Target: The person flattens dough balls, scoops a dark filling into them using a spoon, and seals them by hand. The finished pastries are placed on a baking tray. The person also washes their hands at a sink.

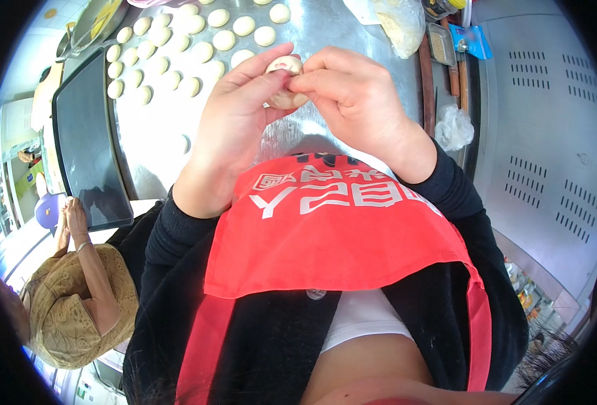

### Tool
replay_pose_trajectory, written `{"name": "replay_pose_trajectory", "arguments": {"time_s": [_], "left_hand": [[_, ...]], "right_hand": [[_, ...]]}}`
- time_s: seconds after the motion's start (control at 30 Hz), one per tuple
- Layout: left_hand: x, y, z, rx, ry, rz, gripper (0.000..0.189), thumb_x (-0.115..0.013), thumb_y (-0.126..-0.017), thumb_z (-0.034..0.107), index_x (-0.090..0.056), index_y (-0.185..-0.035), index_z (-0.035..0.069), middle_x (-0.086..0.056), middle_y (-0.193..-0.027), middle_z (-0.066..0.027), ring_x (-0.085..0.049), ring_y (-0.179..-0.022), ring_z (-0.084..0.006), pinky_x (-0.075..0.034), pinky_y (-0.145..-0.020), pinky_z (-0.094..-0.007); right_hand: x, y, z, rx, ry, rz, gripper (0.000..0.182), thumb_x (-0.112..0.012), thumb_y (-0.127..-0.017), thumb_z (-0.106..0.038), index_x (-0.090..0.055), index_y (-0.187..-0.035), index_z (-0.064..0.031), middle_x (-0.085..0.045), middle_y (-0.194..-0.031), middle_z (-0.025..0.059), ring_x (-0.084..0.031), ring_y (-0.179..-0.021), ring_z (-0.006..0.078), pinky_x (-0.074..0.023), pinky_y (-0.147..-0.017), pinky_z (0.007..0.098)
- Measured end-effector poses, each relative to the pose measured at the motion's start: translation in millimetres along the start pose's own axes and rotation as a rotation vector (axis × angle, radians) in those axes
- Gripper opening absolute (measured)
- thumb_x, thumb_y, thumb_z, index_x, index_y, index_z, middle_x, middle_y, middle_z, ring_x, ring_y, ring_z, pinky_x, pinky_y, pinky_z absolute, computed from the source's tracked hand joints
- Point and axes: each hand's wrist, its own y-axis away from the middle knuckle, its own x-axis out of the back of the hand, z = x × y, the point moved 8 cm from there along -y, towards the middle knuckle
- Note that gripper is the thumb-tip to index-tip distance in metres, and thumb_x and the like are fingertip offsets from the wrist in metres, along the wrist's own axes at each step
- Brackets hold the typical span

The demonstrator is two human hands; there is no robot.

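Observation:
A pale, partly gathered piece of dough (284,96) is held between both hands above the metal worktop (283,139). My left hand (237,101) cups it from the side, with the thumb lying across its opening. At its right edge, the thumb and fingertips of my right hand (356,91) pinch the rim. A pinkish patch shows near the opening; what lies inside is mostly hidden by the fingers. Beyond my hands, several round dough balls (223,40) lie spread over the worktop, some washed out by glare.
A dark tray (93,136) stands along the worktop's left edge. Another person (80,304) is beside it, hands near a purple object (49,210). To the right are a plastic bag of pale crumbly contents (402,25), wooden rods (426,86), a small container (441,43) and crumpled clear plastic (454,127).

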Motion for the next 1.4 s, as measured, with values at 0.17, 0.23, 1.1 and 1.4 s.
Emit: {"name": "replay_pose_trajectory", "arguments": {"time_s": [0.17,0.23,1.1,1.4], "left_hand": [[-3,0,3,-0.074,-0.112,0.033,0.035,-0.049,-0.093,0.004,-0.052,-0.128,0.002,-0.062,-0.107,-0.0062,-0.062,-0.095,-0.0139,-0.051,-0.086,-0.0313],[-4,0,4,-0.094,-0.119,0.039,0.035,-0.050,-0.093,0.005,-0.052,-0.128,0.002,-0.062,-0.107,-0.0057,-0.061,-0.096,-0.0137,-0.052,-0.086,-0.0313],[1,-2,7,-0.144,-0.068,0.158,0.033,-0.045,-0.090,-0.003,-0.055,-0.121,-0.003,-0.060,-0.112,-0.0135,-0.063,-0.095,-0.0173,-0.054,-0.083,-0.0315],[-4,-3,3,-0.135,-0.134,0.127,0.036,-0.044,-0.087,-0.005,-0.054,-0.122,-0.004,-0.061,-0.105,-0.0095,-0.062,-0.093,-0.0166,-0.053,-0.085,-0.0324]], "right_hand": [[7,0,4,-0.087,-0.073,0.099,0.017,-0.063,-0.077,-0.001,-0.064,-0.092,-0.0085,-0.059,-0.079,0.0065,-0.060,-0.074,0.0259,-0.0495,-0.064,0.0335],[11,0,7,-0.171,-0.111,0.135,0.020,-0.064,-0.078,-0.001,-0.063,-0.097,-0.0081,-0.060,-0.081,0.0072,-0.061,-0.075,0.0270,-0.0496,-0.065,0.0328],[8,15,19,-0.156,-0.327,0.208,0.030,-0.069,-0.077,-0.001,-0.059,-0.104,-0.0030,-0.060,-0.093,0.0090,-0.061,-0.075,0.0193,-0.0504,-0.066,0.0297],[0,16,13,-0.004,-0.117,0.159,0.016,-0.065,-0.078,0.003,-0.060,-0.092,-0.0023,-0.061,-0.086,0.0088,-0.061,-0.070,0.0225,-0.0501,-0.060,0.0293]]}}
